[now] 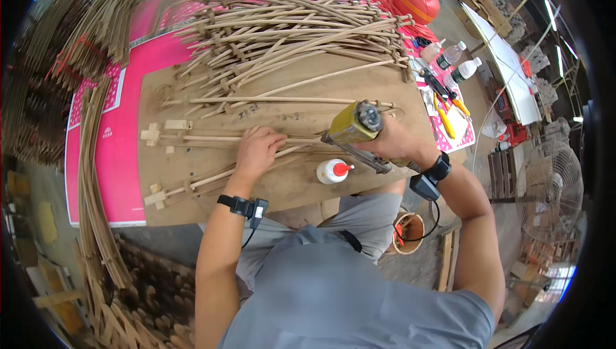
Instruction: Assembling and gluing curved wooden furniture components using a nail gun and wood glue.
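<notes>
My right hand grips a yellow pneumatic nail gun, whose dark metal nose and magazine hang over the work board. The fingers of my left hand are bent round a thin wooden stick lying across the board and hold it down. At that stick's left end sits a small wooden cross-shaped block. A second stick with a similar block slants below it. Close to me, between the hands, a white glue bottle with a red nozzle stands on the board.
A big heap of wooden sticks covers the far side. At the right edge are plastic bottles and yellow-handled pliers. Long wooden strips hang over the left edge. A bucket stands below; a fan is at the right.
</notes>
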The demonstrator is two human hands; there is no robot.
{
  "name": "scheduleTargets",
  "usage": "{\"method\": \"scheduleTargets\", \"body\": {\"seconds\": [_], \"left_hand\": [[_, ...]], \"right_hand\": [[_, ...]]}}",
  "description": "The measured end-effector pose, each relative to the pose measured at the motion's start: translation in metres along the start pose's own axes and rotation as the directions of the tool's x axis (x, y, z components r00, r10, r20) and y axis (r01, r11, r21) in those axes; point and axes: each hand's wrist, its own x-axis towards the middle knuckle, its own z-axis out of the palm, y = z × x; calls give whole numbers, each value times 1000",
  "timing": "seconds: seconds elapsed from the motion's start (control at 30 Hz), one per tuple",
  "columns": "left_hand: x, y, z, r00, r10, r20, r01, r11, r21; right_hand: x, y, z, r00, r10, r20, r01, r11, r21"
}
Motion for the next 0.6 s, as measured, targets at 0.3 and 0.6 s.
{"method": "scheduleTargets", "body": {"seconds": [0.3,0.6], "left_hand": [[-2,2,-2,999,-34,-9,34,999,6],[-3,2,-1,999,-43,16,43,999,-1]], "right_hand": [[32,2,24,989,-112,98,128,975,-182],[30,-4,21,986,-128,103,143,978,-150]]}}
